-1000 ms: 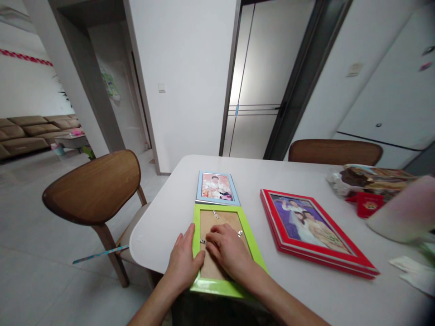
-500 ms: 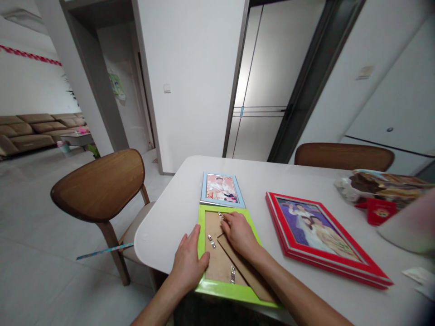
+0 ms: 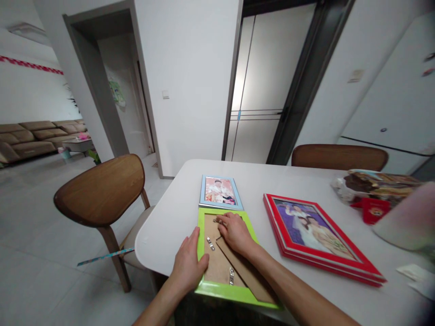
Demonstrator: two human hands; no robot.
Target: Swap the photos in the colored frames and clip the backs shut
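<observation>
A green picture frame [image 3: 201, 235] lies face down at the table's near edge, its brown backing board [image 3: 215, 267] showing. My left hand [image 3: 189, 259] grips the frame's left side, thumb over the inner edge. With bent fingers, my right hand [image 3: 235, 232] works on a small metal turn clip [image 3: 216, 220] at the top of the backing; the fingers partly cover it. Two more metal clips, a left one [image 3: 210, 243] and a bottom one [image 3: 231, 276], sit on the board. The brown stand leg [image 3: 249, 271] slants under my right forearm.
Beyond the green frame, touching its top, lies a blue picture frame [image 3: 202, 192] with a photo. Red picture frames [image 3: 282, 240] are stacked on the right. Farther right are plastic bags [image 3: 384, 185], a red packet [image 3: 374, 210] and a pale pink-white object [image 3: 404, 222]. A wooden chair [image 3: 102, 190] stands left.
The top metal clip has turned from nearly upright to lying more sideways under my right fingers. My left hand keeps its place on the frame. The camera view has shifted slightly.
</observation>
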